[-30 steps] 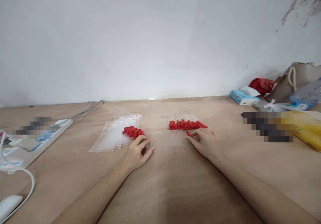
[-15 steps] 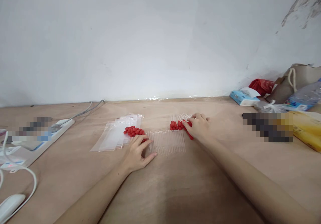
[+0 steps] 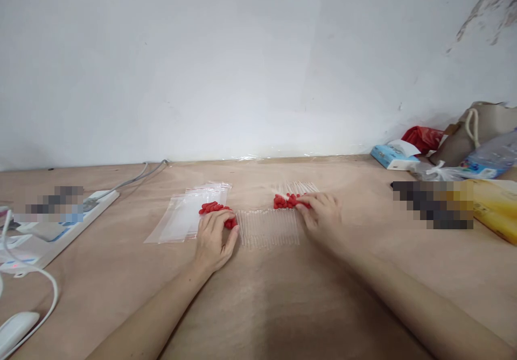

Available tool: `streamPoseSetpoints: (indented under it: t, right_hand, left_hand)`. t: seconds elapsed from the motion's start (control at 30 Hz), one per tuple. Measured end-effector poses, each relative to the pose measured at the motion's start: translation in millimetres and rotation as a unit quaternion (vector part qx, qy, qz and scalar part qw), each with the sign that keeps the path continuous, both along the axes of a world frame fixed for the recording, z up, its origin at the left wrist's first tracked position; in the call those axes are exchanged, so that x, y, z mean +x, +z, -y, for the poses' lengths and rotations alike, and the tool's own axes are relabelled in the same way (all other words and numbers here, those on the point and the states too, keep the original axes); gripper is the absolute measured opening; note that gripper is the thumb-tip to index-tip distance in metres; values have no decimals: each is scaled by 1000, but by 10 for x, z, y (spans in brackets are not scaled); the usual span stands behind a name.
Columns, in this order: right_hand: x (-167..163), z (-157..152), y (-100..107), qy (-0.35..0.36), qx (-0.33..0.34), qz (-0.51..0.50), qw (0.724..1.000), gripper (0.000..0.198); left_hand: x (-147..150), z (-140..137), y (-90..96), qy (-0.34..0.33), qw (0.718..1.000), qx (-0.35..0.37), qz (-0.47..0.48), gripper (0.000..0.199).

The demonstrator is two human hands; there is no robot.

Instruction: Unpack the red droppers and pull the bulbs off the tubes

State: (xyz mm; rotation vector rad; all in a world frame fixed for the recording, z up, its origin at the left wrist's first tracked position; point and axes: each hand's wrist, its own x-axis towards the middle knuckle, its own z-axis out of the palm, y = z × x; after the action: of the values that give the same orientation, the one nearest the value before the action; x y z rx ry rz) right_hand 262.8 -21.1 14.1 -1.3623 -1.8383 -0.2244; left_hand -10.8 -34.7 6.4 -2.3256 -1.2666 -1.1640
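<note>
Two hands low over the bench (image 3: 242, 306), one at each end of a row of clear tubes (image 3: 269, 226). The tubes lay side by side, nothing visible boxing them in.

Left hand (image 3: 212, 241): curled at the near side of a red heap (image 3: 212, 207), thumb and forefinger apart, red showing between them. Whether it gripped any piece I could not tell. The heap lay partly on overlapping clear bags (image 3: 173, 225).

Right hand (image 3: 323, 217): fingers bent onto the right end of a red cluster (image 3: 283, 202) just beyond the tubes. Pinching or merely resting, could not make out. Pale stems (image 3: 301, 186) stretched behind the cluster; their joins to the red were hidden.

Risks, as I judged them. A careless sideways sweep of either hand could have knocked the end tubes out of line, since they looked light and round. A plucked piece could have dragged its neighbours, so closely were they bunched. The bags looked slick; a push at the heap might have slid bag and pieces together. Pressing hard on thin stems could have bent them.
</note>
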Motion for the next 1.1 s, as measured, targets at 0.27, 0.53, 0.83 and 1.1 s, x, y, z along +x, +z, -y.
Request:
streamPoseSetpoints:
  t: [0.27, 0.53, 0.83, 1.1]
  right_hand:
    - [-151, 390, -168, 164, 39, 20, 985, 14]
    - [-243, 343, -232, 167, 63, 56, 982, 10]
    - [-235, 362, -245, 179, 72, 90, 977, 16]
    - [38, 327, -234, 158, 74, 55, 983, 10]
  left_hand:
    - [311, 111, 38, -62, 988, 79, -120, 23]
    - [355, 123, -50, -98, 986, 49, -126, 12]
    - [347, 157, -14, -111, 983, 45, -140, 13]
    - [114, 114, -38, -91, 990, 20, -105, 12]
